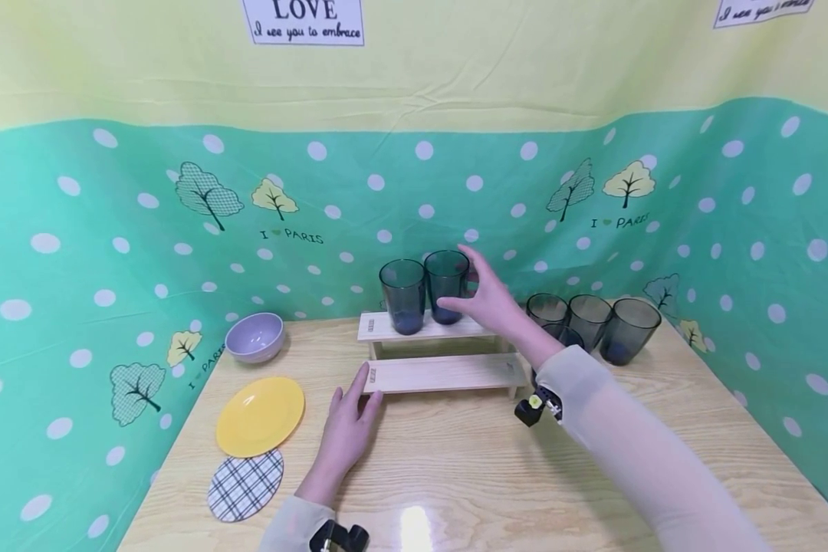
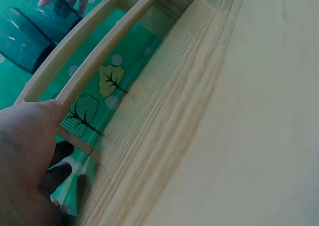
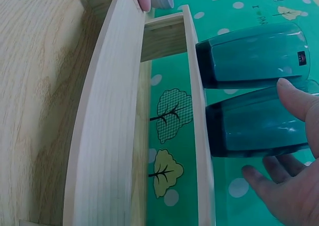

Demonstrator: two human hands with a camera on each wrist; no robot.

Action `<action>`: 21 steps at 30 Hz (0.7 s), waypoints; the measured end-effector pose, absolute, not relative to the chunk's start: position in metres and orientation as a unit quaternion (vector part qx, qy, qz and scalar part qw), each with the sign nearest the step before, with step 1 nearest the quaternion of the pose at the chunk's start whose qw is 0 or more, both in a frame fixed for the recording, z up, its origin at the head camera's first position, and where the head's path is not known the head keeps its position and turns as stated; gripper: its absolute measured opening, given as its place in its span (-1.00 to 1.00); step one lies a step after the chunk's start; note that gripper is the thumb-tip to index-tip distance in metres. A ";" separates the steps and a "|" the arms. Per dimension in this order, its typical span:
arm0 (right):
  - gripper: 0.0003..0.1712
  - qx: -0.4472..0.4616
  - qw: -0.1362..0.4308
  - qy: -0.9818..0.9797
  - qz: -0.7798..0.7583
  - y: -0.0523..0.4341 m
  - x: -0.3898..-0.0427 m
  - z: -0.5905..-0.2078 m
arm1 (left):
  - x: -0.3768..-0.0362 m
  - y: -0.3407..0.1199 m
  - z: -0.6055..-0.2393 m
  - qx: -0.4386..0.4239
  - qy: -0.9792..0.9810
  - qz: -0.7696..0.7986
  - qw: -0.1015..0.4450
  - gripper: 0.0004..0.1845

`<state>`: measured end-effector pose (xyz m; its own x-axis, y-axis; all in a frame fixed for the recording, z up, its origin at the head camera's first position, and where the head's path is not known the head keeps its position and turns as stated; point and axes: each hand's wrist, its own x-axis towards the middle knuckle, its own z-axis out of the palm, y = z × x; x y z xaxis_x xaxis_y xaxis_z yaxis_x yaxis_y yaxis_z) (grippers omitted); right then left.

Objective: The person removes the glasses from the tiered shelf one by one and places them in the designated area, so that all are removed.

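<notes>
A two-step wooden rack [image 1: 441, 373] stands at the back middle of the table. Two dark teal glasses stand side by side on its upper step. My right hand [image 1: 486, 299] has its thumb and fingers curved round the right glass [image 1: 445, 280], thumb near the rim. In the right wrist view the thumb lies on that glass [image 3: 254, 126] and the left glass [image 3: 249, 56] stands free beside it. The left glass [image 1: 402, 295] is untouched. My left hand [image 1: 348, 429] lies flat on the table, fingertips against the left end of the lower step [image 2: 94, 56].
Several more dark glasses [image 1: 589, 318] stand right of the rack, near the backdrop. A lilac bowl [image 1: 254, 337], a yellow plate [image 1: 260, 415] and a checked oval mat [image 1: 245, 484] lie on the table's left side. Green dotted cloth walls the table on three sides.
</notes>
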<state>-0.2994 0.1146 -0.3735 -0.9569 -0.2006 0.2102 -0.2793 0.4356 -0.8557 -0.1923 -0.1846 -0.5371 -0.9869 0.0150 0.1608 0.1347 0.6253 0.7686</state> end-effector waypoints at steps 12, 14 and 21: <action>0.25 0.133 0.039 -0.855 0.499 0.112 -0.300 -0.375 | -0.193 -0.184 -0.537 -0.037 -0.899 -0.432 0.066 -0.29; 0.24 0.130 0.042 -0.856 0.499 0.112 -0.300 -0.375 | -0.193 -0.184 -0.537 -0.036 -0.899 -0.432 0.065 -0.29; 0.22 0.118 0.058 -0.858 0.496 0.109 -0.301 -0.378 | -0.192 -0.184 -0.536 -0.036 -0.900 -0.430 0.066 -0.30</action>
<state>-0.3013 0.1093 -0.3782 -0.9657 -0.1448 0.2156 -0.2591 0.4805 -0.8378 -0.1923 -0.1839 -0.5360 -0.9889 0.0077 0.1486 0.1205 0.6270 0.7696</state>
